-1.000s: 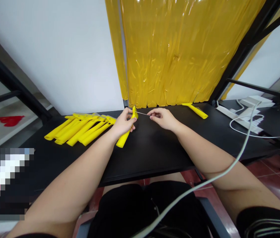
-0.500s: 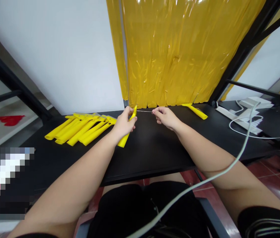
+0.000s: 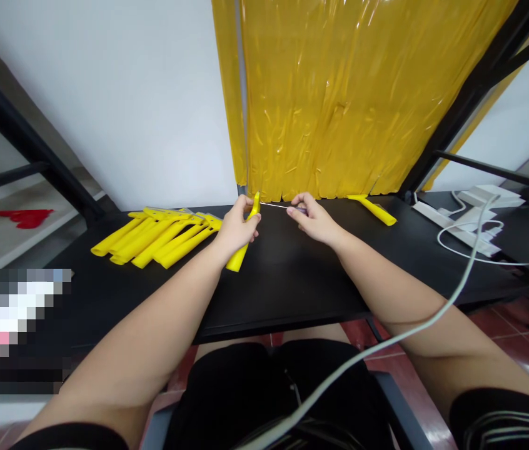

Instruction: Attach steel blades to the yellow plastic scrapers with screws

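Note:
My left hand (image 3: 236,229) is wrapped round a yellow-handled scraper (image 3: 238,257), its head tilted up and its hollow-looking grip end pointing down toward me. In my right hand (image 3: 317,221) is a thin screwdriver (image 3: 274,205), its dark handle between thumb and fingers. The slim metal shaft reaches left to the scraper's head, where my fingers and the head hide the tip. Several similar yellow scrapers (image 3: 145,242) lie overlapped on the black table (image 3: 287,287) left of my left hand. One more yellow scraper (image 3: 377,211) rests at the back right.
A yellow plastic strip curtain (image 3: 330,112) and a white panel (image 3: 152,106) stand behind the table. White power strips with cables (image 3: 461,228) lie at the right. A pale cable (image 3: 405,337) crosses in front of my right arm. Red material (image 3: 25,218) sits on a left shelf.
The fingers of my right hand have shifted on the screwdriver, and its dark handle now shows. My left hand still holds the scraper. The whole view has moved slightly.

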`<state>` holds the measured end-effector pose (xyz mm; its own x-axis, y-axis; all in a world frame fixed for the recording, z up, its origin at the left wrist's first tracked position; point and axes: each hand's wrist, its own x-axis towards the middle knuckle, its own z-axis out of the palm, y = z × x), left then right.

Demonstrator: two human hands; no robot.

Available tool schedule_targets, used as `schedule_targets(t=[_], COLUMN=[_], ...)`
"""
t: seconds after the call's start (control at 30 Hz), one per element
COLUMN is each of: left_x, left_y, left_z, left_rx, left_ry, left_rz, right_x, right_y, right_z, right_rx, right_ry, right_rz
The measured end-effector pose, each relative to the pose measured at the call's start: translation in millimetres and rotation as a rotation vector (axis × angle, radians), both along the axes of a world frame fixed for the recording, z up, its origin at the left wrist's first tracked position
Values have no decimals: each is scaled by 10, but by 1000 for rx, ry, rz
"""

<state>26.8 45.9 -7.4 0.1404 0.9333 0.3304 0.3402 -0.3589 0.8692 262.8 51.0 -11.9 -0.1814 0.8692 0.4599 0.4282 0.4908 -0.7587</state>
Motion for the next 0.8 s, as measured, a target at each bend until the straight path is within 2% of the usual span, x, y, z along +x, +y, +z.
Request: schedule_targets(t=[0.07,0.1,0.23,0.4,0.47,0.53,0.6,0.73,0.8], left_x=[-10,-14,-10,-12,-18,-20,-22,-31,-37], left_y=[9,10,0,-31,-45,-45,-20,65,82], left_z=[0,1,2,30,43,43,25,-37,-48], left_rx=[0,4,31,34,54,72,65,12,6], left_ry=[37,56,94,113,130,143,140,83,63], left_rz=[31,38,23,52,55,47,42,38,21], right_x=[-13,-18,-19,-35,-44,-45,-42,-45,-53], right_y=[-17,-22,-28,-58,-50,-34,-31,-78,-83], right_z=[20,28,35,18,7,-5,-6,27,34], right_rx=[83,79,-50,131,92,-14,-71,100,134], right_ry=[-8,-25,-90,-32,-47,-56,-41,-19,-14], right_rz=[-30,-61,-110,-9,-48,-78,-58,0,-37])
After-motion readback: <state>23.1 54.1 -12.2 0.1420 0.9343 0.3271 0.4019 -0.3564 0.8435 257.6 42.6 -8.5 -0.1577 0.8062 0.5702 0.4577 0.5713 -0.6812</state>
